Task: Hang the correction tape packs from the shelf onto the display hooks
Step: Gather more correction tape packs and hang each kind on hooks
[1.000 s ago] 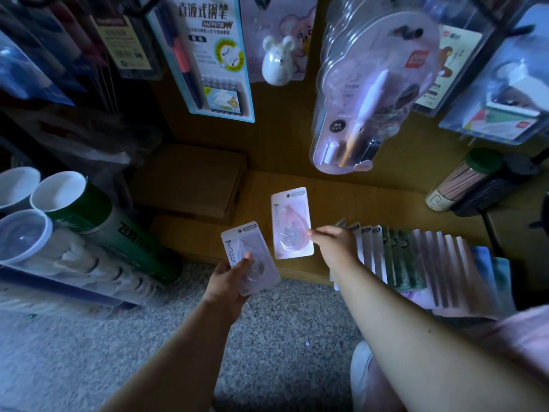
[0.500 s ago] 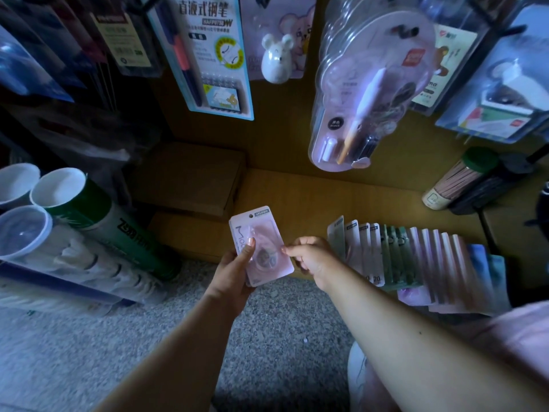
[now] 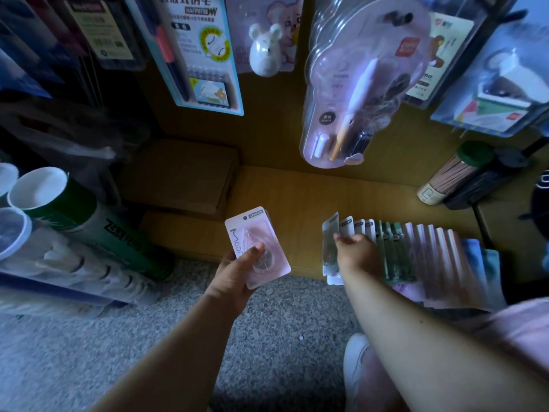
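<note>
My left hand [image 3: 234,278] is shut on a small stack of correction tape packs [image 3: 261,248], a pink one on top, held above the front edge of the wooden shelf [image 3: 297,197]. A fanned row of correction tape packs [image 3: 430,251] in white, green, pink and blue stands on the shelf to the right. At the row's left end my right hand [image 3: 356,254] pinches the leftmost pack [image 3: 329,245], thumb on its front and fingers behind. No bare display hook shows.
Hanging goods crowd the back panel: a pen card [image 3: 202,55], a white mouse figure [image 3: 264,49], a large clear blister pack [image 3: 356,84]. Cardboard boxes [image 3: 184,173] sit back left, paper cup sleeves [image 3: 59,209] far left, a green-lidded jar [image 3: 454,173] right. Grey carpet [image 3: 148,337] below.
My right hand laid the pink pack onto the one in my left hand, then moved right to the row on the shelf and took hold of its leftmost pack.
</note>
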`<state>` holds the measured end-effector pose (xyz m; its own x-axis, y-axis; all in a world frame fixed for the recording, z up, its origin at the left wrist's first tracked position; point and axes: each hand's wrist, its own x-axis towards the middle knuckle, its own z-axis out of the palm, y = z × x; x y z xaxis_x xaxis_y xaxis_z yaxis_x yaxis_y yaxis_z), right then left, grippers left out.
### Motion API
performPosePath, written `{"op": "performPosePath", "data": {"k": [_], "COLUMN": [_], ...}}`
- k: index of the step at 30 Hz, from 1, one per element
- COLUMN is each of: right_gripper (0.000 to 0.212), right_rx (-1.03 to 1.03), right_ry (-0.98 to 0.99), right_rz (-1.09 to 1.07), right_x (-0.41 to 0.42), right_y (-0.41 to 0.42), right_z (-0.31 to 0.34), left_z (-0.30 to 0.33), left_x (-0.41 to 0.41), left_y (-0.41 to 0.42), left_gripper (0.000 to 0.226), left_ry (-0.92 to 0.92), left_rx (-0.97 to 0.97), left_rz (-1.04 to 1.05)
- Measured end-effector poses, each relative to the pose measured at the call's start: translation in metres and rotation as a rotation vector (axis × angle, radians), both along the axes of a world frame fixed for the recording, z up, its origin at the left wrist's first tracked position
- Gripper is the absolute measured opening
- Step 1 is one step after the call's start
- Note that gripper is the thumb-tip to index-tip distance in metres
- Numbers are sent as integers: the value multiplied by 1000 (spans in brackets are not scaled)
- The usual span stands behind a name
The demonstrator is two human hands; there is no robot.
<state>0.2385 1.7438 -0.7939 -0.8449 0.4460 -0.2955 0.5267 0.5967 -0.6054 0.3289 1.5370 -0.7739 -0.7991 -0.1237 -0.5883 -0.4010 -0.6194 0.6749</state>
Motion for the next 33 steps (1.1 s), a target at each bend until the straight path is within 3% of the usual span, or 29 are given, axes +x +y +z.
{"op": "performPosePath", "data": {"k": [4,10,15,19,24,28,30,33], "right_gripper": [37,33,33,27,27,31,23,30], "right_rx": [303,339,227,-93,-364,-501,-525,-529], "right_ry": [-90,-168,-92,54,18,-20,-12,14], "right_rz": [134,200,156,123,236,280,319,336], "right_x": [-2,-3,-6,-2,9,19,25,34], "right_y": [5,8,2,-22,-48,-57,-60,-60], "right_z": [-8,-13,-3,12,30,50,62,74], "left_z": [-4,-9,-11,-10,-1,14,24,40], "left_x": [1,0,-2,-1,8,14,15,17], "left_y": [1,1,-2,-4,-9,-12,-10,-6], "left_gripper": [61,62,51,49,49,52,52,52], "left_ry": [-7,-48,-116,-173,-204,-160,-114,-34], "left_rx": [13,35,2,-41,-111,-132,-127,-121], "left_rz": [-21,-5,54,120,182,184,166,133]}}
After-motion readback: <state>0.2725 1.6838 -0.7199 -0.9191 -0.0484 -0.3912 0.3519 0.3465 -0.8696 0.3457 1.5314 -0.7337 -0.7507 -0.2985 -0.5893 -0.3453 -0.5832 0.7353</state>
